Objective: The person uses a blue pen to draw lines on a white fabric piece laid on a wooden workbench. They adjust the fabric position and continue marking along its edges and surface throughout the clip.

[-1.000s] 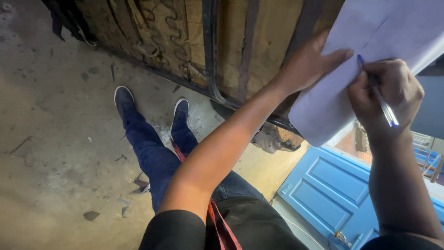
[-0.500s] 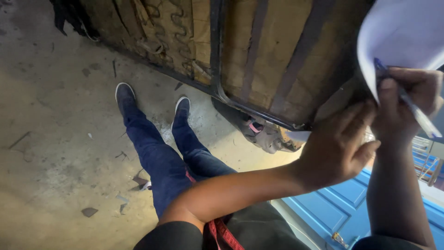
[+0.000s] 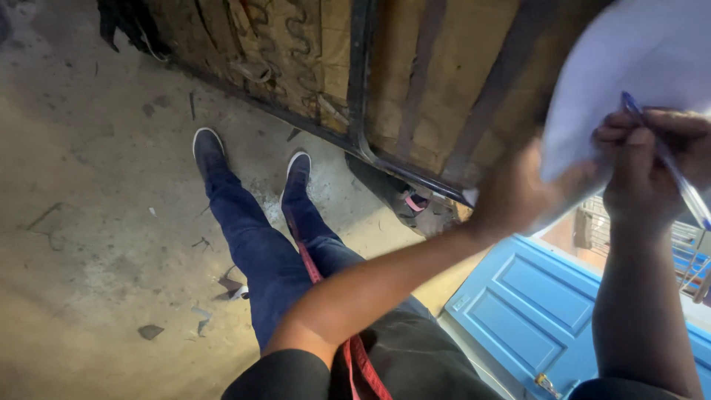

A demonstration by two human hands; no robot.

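My right hand (image 3: pixel 648 167) grips a blue pen (image 3: pixel 666 163) against a white sheet of paper (image 3: pixel 629 67) at the upper right. My left hand (image 3: pixel 522 194), blurred, reaches up to the paper's lower left edge; whether it grips the sheet is unclear. The paper rests near the upturned underside of a sofa frame (image 3: pixel 415 89) with springs and dark metal bars. Below, I see my legs in blue jeans (image 3: pixel 259 252) and dark shoes (image 3: pixel 207 144) on the concrete floor.
A blue panelled door (image 3: pixel 533 296) lies at the lower right beside a wire rack (image 3: pixel 685 252). Small debris bits (image 3: pixel 152 331) dot the concrete floor (image 3: pixel 89 222). A red strap (image 3: pixel 359 363) hangs at my waist.
My left hand dropped off the paper half a second ago and has now risen back to its lower edge. The view swung slightly; the right hand keeps the pen on the sheet.
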